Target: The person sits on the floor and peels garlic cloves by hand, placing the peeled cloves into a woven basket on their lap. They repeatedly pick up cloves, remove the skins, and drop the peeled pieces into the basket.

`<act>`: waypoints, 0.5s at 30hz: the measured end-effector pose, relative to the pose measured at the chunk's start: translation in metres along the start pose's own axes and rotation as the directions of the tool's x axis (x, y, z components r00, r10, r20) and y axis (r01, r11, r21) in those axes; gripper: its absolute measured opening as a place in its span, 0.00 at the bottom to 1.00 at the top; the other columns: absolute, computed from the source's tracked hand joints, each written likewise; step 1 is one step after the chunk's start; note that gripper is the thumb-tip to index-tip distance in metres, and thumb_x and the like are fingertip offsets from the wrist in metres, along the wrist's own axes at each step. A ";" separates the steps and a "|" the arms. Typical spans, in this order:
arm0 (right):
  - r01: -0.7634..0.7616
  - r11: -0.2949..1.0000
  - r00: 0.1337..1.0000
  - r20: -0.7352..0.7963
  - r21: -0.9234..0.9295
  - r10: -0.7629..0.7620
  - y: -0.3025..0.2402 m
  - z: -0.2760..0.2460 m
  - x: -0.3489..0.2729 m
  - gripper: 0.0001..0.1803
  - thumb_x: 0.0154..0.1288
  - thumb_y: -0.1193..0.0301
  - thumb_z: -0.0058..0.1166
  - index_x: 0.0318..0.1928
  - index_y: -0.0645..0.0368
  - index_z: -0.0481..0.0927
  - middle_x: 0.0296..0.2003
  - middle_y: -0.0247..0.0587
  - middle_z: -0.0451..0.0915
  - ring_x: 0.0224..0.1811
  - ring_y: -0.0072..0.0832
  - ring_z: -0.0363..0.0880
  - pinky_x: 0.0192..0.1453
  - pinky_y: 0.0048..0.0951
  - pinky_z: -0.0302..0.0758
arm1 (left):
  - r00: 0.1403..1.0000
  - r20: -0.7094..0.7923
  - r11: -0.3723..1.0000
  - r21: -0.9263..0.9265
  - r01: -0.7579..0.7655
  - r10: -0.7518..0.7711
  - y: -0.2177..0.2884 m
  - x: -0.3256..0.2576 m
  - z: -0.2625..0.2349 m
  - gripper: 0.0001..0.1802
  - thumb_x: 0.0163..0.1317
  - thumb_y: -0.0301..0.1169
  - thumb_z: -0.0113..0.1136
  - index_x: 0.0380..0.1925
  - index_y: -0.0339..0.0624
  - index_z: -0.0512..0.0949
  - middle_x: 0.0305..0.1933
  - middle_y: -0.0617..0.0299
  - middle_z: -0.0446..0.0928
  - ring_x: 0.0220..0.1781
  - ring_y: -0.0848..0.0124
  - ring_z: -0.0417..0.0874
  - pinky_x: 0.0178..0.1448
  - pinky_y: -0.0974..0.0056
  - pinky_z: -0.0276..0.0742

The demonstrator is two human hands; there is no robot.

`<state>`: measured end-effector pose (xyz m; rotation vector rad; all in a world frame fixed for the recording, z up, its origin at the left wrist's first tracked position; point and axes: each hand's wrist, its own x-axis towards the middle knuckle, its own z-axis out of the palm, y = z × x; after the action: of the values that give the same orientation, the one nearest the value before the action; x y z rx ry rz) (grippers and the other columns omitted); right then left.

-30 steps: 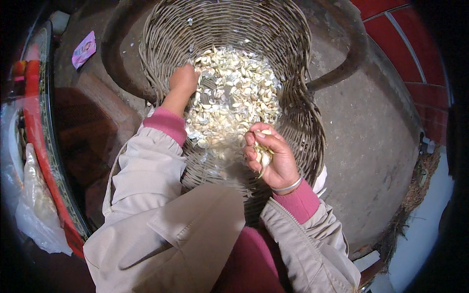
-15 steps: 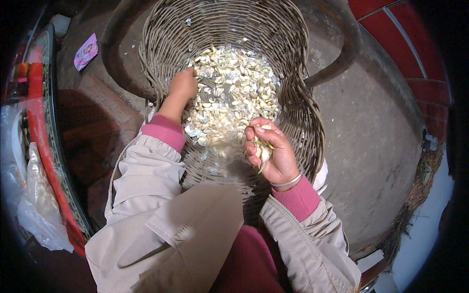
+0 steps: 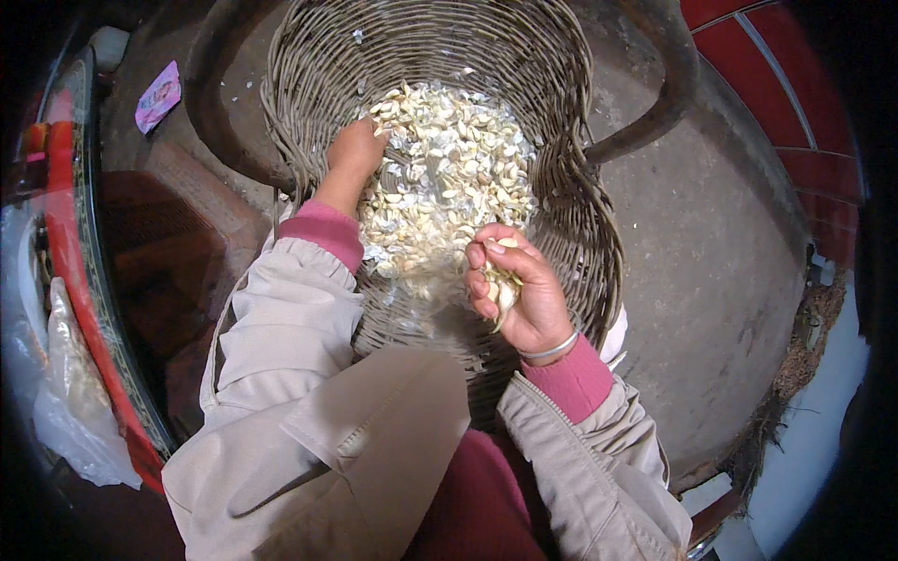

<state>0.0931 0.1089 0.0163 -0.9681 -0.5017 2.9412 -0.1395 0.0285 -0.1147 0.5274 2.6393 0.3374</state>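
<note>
A woven wicker basket [image 3: 309, 122] holds a spread of pale garlic cloves [image 3: 458, 140] mixed with papery skins. My left hand [image 3: 355, 152] reaches to the left side of the spread, fingers drawn together and pointing down among the cloves. Its fingertips are partly hidden, so what they pinch cannot be made out. Over the near right part of the basket, my right hand [image 3: 528, 292] is turned palm up and curled around a small handful of garlic cloves [image 3: 506, 292], some with green sprouts. A pale bangle circles the right wrist.
A dark curved handle [image 3: 645, 131] arches on the basket's right, another on its left. A pink packet [image 3: 158, 97] lies on the ground at the upper left. At the far left a clear plastic bag [image 3: 79, 411] rests by a red-edged table. Red tiles [image 3: 786, 75] border the upper right.
My left hand has shifted slightly up and to the right among the cloves. My right hand keeps its handful in nearly the same place.
</note>
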 end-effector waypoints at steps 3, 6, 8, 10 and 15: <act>0.001 1.000 1.000 0.000 0.000 -0.001 0.000 0.000 0.000 0.07 0.56 0.74 0.40 0.37 0.58 0.66 0.26 0.38 0.66 0.21 0.23 0.65 0.15 0.18 0.62 | 0.997 -0.023 0.997 -0.021 -0.074 0.074 -0.006 0.001 0.002 0.18 0.45 0.44 0.56 0.30 0.42 0.75 0.30 0.51 0.75 0.34 0.58 0.75 0.38 0.61 0.69; 0.012 1.000 1.000 0.004 0.004 -0.012 0.000 -0.002 0.000 0.07 0.56 0.74 0.40 0.37 0.58 0.66 0.26 0.38 0.66 0.21 0.23 0.65 0.15 0.18 0.62 | 0.993 -0.003 0.989 -0.087 -0.116 0.116 -0.011 -0.003 0.003 0.16 0.45 0.43 0.57 0.23 0.40 0.74 0.26 0.54 0.75 0.29 0.60 0.75 0.35 0.62 0.68; 0.024 1.000 1.000 0.015 0.010 -0.024 0.000 -0.003 0.001 0.07 0.56 0.74 0.40 0.36 0.58 0.66 0.26 0.38 0.66 0.21 0.24 0.65 0.15 0.19 0.62 | 0.991 0.026 0.965 -0.234 -0.121 0.130 -0.009 -0.006 0.001 0.15 0.46 0.42 0.57 0.21 0.40 0.73 0.23 0.58 0.73 0.24 0.65 0.73 0.31 0.65 0.68; 0.031 1.000 1.000 0.004 0.004 -0.031 -0.001 -0.004 0.001 0.07 0.56 0.74 0.40 0.36 0.58 0.66 0.26 0.38 0.66 0.21 0.24 0.65 0.15 0.19 0.62 | 0.987 0.122 0.898 -0.438 -0.043 0.107 -0.004 -0.013 -0.007 0.13 0.48 0.40 0.56 0.22 0.42 0.71 0.19 0.63 0.71 0.19 0.72 0.69 0.24 0.69 0.66; 0.043 0.999 0.999 0.030 0.025 -0.044 -0.001 -0.006 0.000 0.07 0.56 0.74 0.40 0.37 0.58 0.65 0.26 0.38 0.66 0.22 0.23 0.65 0.16 0.18 0.61 | 0.878 0.286 -0.061 -0.941 0.334 0.384 0.009 -0.031 -0.050 0.07 0.54 0.35 0.48 0.30 0.46 0.66 0.21 0.67 0.66 0.16 0.81 0.61 0.14 0.79 0.54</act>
<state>0.0960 0.1120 0.0121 -0.8988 -0.4799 2.9207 -0.1332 0.0166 -0.0565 0.0361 1.1171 1.7546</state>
